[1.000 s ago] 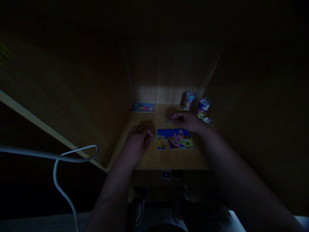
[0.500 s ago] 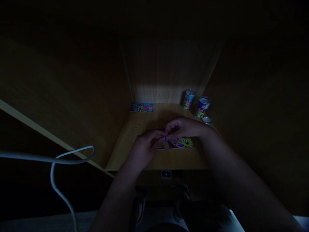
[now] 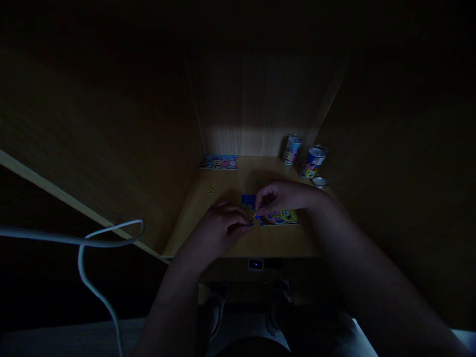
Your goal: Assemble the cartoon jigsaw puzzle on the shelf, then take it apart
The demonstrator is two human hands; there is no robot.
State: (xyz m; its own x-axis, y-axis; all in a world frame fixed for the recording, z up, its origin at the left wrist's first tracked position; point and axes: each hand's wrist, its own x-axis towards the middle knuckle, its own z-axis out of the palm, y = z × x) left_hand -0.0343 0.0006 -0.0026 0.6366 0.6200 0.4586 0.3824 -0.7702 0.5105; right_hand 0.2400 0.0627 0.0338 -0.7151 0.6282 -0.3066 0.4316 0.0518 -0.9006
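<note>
Dim wooden panels [image 3: 260, 104] enclosed a pale wood-grain desktop [image 3: 286, 244]. Around the SpongeBob jigsaw [image 3: 285, 217] at its middle, the left hand [image 3: 223, 225] was at nine o'clock, the right hand [image 3: 282, 196] at one; each hand's thumb and fingertips were drawn close, whether pinching anything could not be told. Cartoon-printed canisters [image 3: 313, 161] stood farther toward one; a loose yellow piece [image 3: 210, 191] lay at ten.

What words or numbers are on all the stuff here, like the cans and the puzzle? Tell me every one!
None can be read.
Farther can: any print is too small and dark.
Nearer can: same, too small and dark.
Puzzle: cartoon pictures, no readable words.
Picture strip: cartoon pictures, no readable words.
Little device: a bluish glow, too small to make out.
</note>
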